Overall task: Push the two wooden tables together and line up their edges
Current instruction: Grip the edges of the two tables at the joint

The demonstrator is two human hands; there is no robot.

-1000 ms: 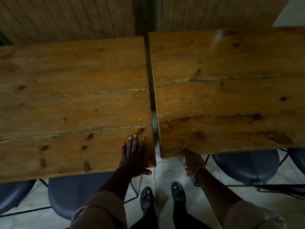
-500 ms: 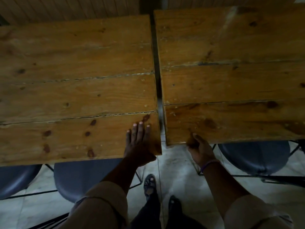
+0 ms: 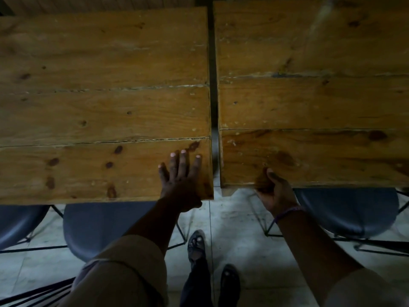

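Head view: closing the last gap between the tables.
Left hand lies spread flat on left table; right hand pinches right table edge, which looks due a pull nearer.

1. The left hand lies flat, palm down, fingers stretched forward and slightly spread, the thumb tucked at the near side.
2. The left forearm runs back and down to a rolled tan sleeve.
3. The right hand is curled in a grip, thumb on top, fingers hooked underneath and hidden.
4. A purple band circles the right wrist; that forearm angles down to the right into a tan sleeve.
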